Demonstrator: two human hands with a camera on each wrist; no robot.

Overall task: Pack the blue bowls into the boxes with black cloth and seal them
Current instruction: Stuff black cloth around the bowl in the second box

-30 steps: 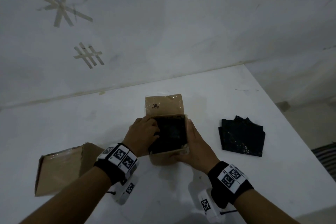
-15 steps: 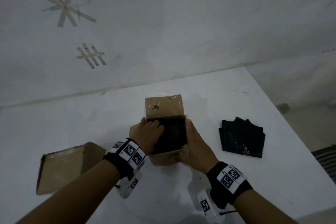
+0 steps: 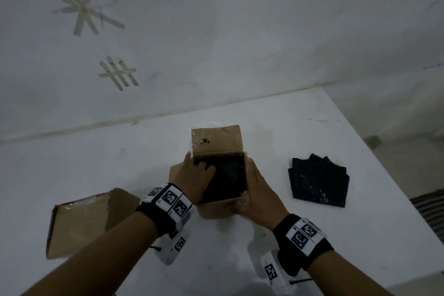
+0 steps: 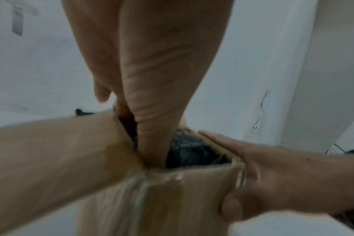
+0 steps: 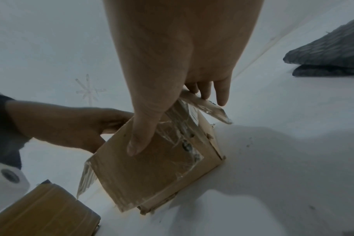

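A small cardboard box (image 3: 217, 209) stands open at the table's middle with its far flap raised. Black cloth (image 3: 228, 175) fills its inside, also seen in the left wrist view as black cloth (image 4: 192, 150). No blue bowl shows. My left hand (image 3: 192, 175) reaches in along the left wall. Its fingers (image 4: 152, 135) push down beside the cloth, and the thumb stays outside above the left flap. My right hand (image 3: 257, 190) grips the box's right side. Its thumb (image 5: 139, 140) lies on the near wall of the box (image 5: 152, 175), and the fingers lie along the taped right flap.
A second folded black cloth (image 3: 318, 180) lies to the right of the box, near the table's right edge (image 3: 389, 175). Another cardboard box (image 3: 79, 221) lies on its side at the near left. A white wall with tape marks (image 3: 84, 5) stands behind the table.
My left hand has slid forward along the box's left side and deeper beside the cloth, and the left flap now shows under it. The right hand has kept its hold.
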